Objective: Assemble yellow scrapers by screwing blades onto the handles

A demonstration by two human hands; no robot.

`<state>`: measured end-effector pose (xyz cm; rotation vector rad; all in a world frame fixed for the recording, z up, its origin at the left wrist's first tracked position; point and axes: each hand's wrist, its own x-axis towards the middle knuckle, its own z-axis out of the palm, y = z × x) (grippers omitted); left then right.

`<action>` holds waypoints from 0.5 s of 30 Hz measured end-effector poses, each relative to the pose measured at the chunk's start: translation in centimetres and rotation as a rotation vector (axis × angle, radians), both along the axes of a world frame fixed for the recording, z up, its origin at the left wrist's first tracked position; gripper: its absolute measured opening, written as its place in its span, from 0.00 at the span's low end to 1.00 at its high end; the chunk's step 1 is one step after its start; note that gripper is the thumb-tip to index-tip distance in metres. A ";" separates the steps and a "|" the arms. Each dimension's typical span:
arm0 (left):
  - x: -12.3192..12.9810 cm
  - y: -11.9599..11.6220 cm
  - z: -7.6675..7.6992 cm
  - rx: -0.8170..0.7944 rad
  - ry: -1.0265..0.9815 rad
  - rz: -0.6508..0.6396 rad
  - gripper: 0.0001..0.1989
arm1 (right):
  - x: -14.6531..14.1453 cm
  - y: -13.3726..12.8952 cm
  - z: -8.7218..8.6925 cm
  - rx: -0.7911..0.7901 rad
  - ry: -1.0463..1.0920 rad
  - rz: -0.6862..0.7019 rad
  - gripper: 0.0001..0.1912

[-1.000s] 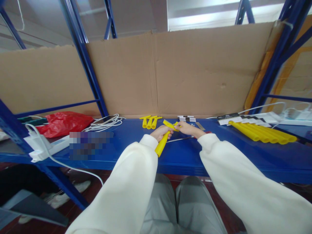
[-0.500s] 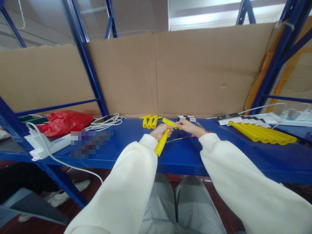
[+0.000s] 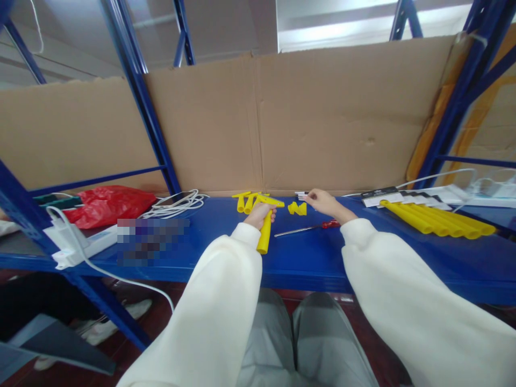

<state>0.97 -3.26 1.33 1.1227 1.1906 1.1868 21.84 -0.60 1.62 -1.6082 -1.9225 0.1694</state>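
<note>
My left hand (image 3: 260,215) is closed around a yellow T-shaped scraper (image 3: 264,236), its tubular handle pointing down toward me and its wide head tilted above the fingers. My right hand (image 3: 320,200) is at the back of the table, thumb and fingertips pinched at a small stack of black-and-white strips (image 3: 300,195). What those fingertips hold is too small to make out. Small yellow plastic pieces (image 3: 297,208) lie between my hands. A screwdriver with a red handle (image 3: 330,224) lies below my right wrist. Several more yellow scrapers (image 3: 246,203) stand beyond my left hand, partly hidden.
Yellow tubes with black-and-white card ends (image 3: 439,220) lie in a row at right, near a power strip (image 3: 495,200). At left are a red plastic bag (image 3: 110,204), coiled white cable (image 3: 181,204) and a white charger (image 3: 60,236). Cardboard (image 3: 322,118) walls the back.
My right hand has left the scraper and moved right to the strips. The small yellow pieces and screwdriver are uncovered. My left hand has turned the scraper more upright.
</note>
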 end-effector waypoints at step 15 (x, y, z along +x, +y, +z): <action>-0.5 0.9 -1.1 -0.007 0.343 0.049 0.14 | 7.5 -3.1 -0.3 -0.381 -0.071 0.402 0.31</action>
